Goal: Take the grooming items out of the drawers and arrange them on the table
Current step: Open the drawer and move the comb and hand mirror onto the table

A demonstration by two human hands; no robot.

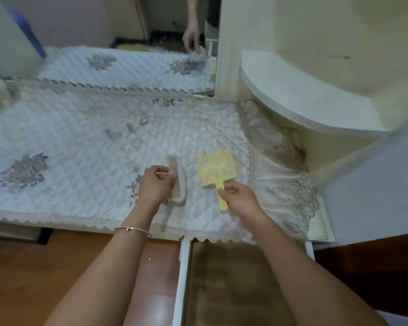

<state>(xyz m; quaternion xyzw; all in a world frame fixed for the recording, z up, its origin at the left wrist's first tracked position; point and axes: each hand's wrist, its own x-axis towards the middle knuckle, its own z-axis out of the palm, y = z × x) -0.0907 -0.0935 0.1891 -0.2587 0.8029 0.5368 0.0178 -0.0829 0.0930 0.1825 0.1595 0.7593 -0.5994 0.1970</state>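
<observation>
A white comb (pixel 177 177) lies lengthwise on the quilted white cloth of the table (pixel 68 149), near the front edge. My left hand (pixel 154 185) grips its lower half from the left. To its right lies a yellow hand mirror (pixel 217 167) with pastel dots, handle pointing toward me. My right hand (pixel 237 198) pinches that handle with its fingertips. Below the table edge an open drawer (pixel 233 278) shows a bare brownish bottom.
A mirror (pixel 127 43) stands at the back of the table and reflects the cloth and a hand. A cream cabinet with a rounded shelf (pixel 292 100) rises at the right. Lace trim (pixel 292 196) hangs over the right corner. Wooden floor lies below at left.
</observation>
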